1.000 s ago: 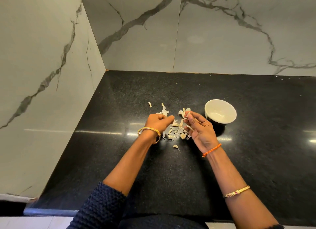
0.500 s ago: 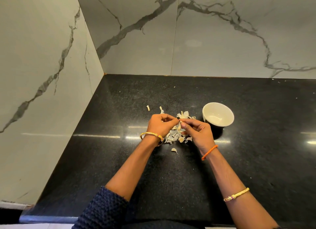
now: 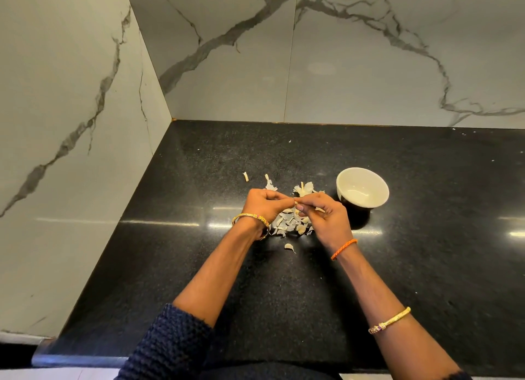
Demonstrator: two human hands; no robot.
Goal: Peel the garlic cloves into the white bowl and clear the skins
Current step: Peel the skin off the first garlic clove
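a: head view: left hand [image 3: 265,203] and right hand [image 3: 324,213] pinch one garlic clove [image 3: 296,203] between fingertips, above the skins [image 3: 287,223].
b: mid-peel, probably; the clove's mostly hidden. next, strip it and drop it in the white bowl [image 3: 362,187], just right.

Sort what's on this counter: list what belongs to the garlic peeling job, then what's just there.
Part of the job:
left hand and right hand, pinching a garlic clove
pile of skins
white bowl
loose clove

Just there:
black counter
marble wall
bangles
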